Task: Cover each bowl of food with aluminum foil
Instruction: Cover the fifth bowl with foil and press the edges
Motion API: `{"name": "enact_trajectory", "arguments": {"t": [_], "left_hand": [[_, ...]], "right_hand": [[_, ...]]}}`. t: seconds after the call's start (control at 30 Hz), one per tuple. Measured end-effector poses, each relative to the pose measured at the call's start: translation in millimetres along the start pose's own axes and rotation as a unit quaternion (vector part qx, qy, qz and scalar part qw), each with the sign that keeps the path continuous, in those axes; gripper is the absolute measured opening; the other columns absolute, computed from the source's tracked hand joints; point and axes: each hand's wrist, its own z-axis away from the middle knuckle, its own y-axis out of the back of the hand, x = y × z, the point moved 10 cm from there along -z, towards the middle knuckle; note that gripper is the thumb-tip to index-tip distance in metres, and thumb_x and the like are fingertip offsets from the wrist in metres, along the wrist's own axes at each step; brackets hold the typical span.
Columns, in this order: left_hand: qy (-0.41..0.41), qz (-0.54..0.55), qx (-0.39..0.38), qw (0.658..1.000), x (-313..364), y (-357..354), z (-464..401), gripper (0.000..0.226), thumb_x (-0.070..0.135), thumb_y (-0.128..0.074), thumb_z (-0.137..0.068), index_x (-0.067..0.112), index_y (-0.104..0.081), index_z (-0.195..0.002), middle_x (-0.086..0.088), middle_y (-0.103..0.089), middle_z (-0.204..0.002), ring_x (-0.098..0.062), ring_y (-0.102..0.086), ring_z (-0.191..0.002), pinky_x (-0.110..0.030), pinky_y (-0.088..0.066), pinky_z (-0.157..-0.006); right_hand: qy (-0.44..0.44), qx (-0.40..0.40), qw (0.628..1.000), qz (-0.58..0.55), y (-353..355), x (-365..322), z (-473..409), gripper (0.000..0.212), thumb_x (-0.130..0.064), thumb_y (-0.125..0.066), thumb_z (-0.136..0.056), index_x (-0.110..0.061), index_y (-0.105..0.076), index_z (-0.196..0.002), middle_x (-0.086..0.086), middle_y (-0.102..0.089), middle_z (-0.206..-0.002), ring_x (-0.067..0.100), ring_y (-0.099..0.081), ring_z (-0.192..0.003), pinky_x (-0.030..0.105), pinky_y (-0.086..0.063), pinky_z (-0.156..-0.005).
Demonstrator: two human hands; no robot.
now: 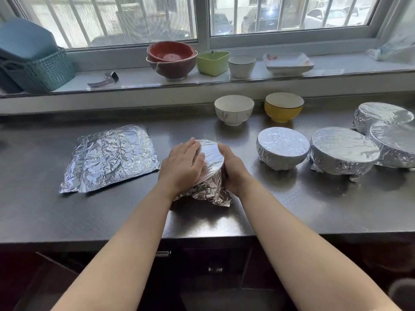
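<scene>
At counter centre, near the front edge, sat the bowl being wrapped [210, 167], foil stretched flat over its mouth and crumpled down its sides, loose foil bunched at the base toward the camera. Left hand [183, 166] lay flat, fingers straight and together, pressing on the foil over the left part of the rim and the side. Right hand [234, 170] cupped the right side, fingers curved round the foil-clad wall; fingertips hidden behind the bowl.

Progress, judged: four foil-covered bowls [282, 148] stood to the right in a loose row, the two furthest [381, 118] touching or overlapping, so those looked done. Fifth bowl in hand mostly covered, skirt still loose at the bottom, likely needs tucking. White bowl [234, 110] and yellow bowl [283, 107] stood uncovered at the back of the steel counter [112, 221]; contents not visible from this angle, so cannot tell if they hold food. A stack of creased foil sheets [110, 158] lay flat left of the hands, well apart from the bowls — supply left for more.

Orientation: bowl in hand stood upright, mouth up, axis vertical; round, so no long axis across the counter. Foil stack's long side ran roughly front-left to back-right, slightly skewed to the counter edge.

Windowsill dishes [171, 59] bare; probably not part of the job.
</scene>
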Motion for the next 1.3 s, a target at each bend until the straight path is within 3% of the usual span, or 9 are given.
{"name": "enact_trajectory", "arguments": {"t": [0.2, 0.37, 0.47, 0.53, 0.67, 0.77, 0.93, 1.17, 1.3], "left_hand": [[-0.016, 0.004, -0.023, 1.0, -2, -2, -2, 0.062, 0.053, -0.026, -0.091, 0.03, -0.031, -0.149, 0.012, -0.022, -0.159, -0.012, -0.016, -0.145, -0.042, -0.019, -0.118], [-0.011, 0.058, -0.04, 0.997, -8, 1, -2, 0.063, 0.051, -0.028, -0.091, 0.029, -0.031, -0.149, 0.01, -0.022, -0.159, -0.013, -0.017, -0.145, -0.043, -0.019, -0.118], [-0.007, 0.028, -0.046, 0.998, -4, 0, -4, 0.061, 0.051, -0.028, -0.094, 0.028, -0.029, -0.15, 0.009, -0.02, -0.16, -0.015, -0.017, -0.146, -0.043, -0.019, -0.118], [-0.002, -0.012, -0.048, 0.999, 0, -3, -5, 0.055, 0.047, -0.03, -0.099, 0.027, -0.027, -0.151, 0.008, -0.018, -0.161, -0.018, -0.015, -0.146, -0.044, -0.019, -0.118], [0.026, -0.074, -0.056, 0.995, 9, -7, -4, 0.055, 0.047, -0.028, -0.098, 0.028, -0.026, -0.15, 0.01, -0.013, -0.161, -0.02, -0.011, -0.147, -0.048, -0.021, -0.115], [0.052, -0.101, -0.055, 0.992, 15, -9, -3, 0.054, 0.048, -0.025, -0.098, 0.026, -0.03, -0.147, 0.009, -0.012, -0.162, -0.022, -0.011, -0.147, -0.05, -0.023, -0.111], [0.084, -0.076, -0.073, 0.991, 17, -9, -1, 0.058, 0.054, -0.018, -0.099, 0.025, -0.028, -0.148, 0.005, -0.013, -0.162, -0.026, -0.012, -0.146, -0.052, -0.023, -0.111], [0.042, -0.023, -0.018, 0.999, 10, 5, 1, 0.055, 0.045, -0.02, -0.103, 0.021, -0.026, -0.152, 0.004, -0.029, -0.157, -0.027, -0.024, -0.139, -0.042, -0.024, -0.112], [0.047, 0.05, 0.008, 0.998, 6, 7, 1, 0.054, 0.041, -0.025, -0.103, 0.015, -0.03, -0.151, -0.003, -0.035, -0.154, -0.025, -0.025, -0.141, -0.036, -0.02, -0.113]], "right_hand": [[0.011, -0.019, 1.0, 0.02, 0, 1, 2, 0.05, -0.046, -0.037, -0.1, -0.01, -0.067, -0.118, 0.013, -0.071, -0.111, 0.025, -0.069, -0.094, 0.034, -0.053, -0.083], [0.074, -0.016, 0.984, 0.164, -10, -10, 7, 0.062, -0.066, -0.035, -0.094, -0.018, -0.064, -0.122, 0.02, -0.067, -0.119, 0.035, -0.064, -0.113, 0.048, -0.049, -0.101], [0.109, 0.052, 0.948, 0.294, 7, -24, 13, 0.058, -0.06, -0.027, -0.1, -0.015, -0.064, -0.091, 0.004, -0.067, -0.083, 0.016, -0.063, -0.079, 0.033, -0.047, -0.078], [0.16, 0.129, 0.918, 0.339, 18, -48, 27, 0.05, -0.039, -0.023, -0.107, -0.007, -0.061, -0.101, 0.009, -0.064, -0.096, 0.022, -0.059, -0.092, 0.03, -0.038, -0.079], [0.258, 0.209, 0.92, 0.208, 27, -75, 49, 0.044, -0.025, -0.029, -0.107, 0.001, -0.046, -0.139, 0.013, -0.05, -0.143, 0.018, -0.045, -0.13, 0.015, -0.029, -0.094], [0.247, 0.179, 0.932, 0.194, 8, -64, 44, 0.043, -0.022, -0.03, -0.107, 0.004, -0.046, -0.137, 0.002, -0.055, -0.134, 0.012, -0.05, -0.117, 0.016, -0.032, -0.091], [0.238, 0.188, 0.913, 0.272, 3, -47, 34, 0.046, -0.027, -0.03, -0.106, -0.007, -0.039, -0.147, 0.007, -0.041, -0.153, 0.015, -0.034, -0.142, 0.02, -0.021, -0.111], [0.255, 0.215, 0.891, 0.307, 9, -44, 34, 0.043, -0.025, -0.033, -0.105, -0.01, -0.044, -0.143, 0.004, -0.047, -0.148, 0.016, -0.04, -0.137, 0.022, -0.027, -0.108], [0.234, 0.221, 0.916, 0.239, 19, -36, 28, 0.04, -0.024, -0.03, -0.106, -0.016, -0.05, -0.139, 0.001, -0.053, -0.142, 0.014, -0.046, -0.132, 0.021, -0.031, -0.104]]}}
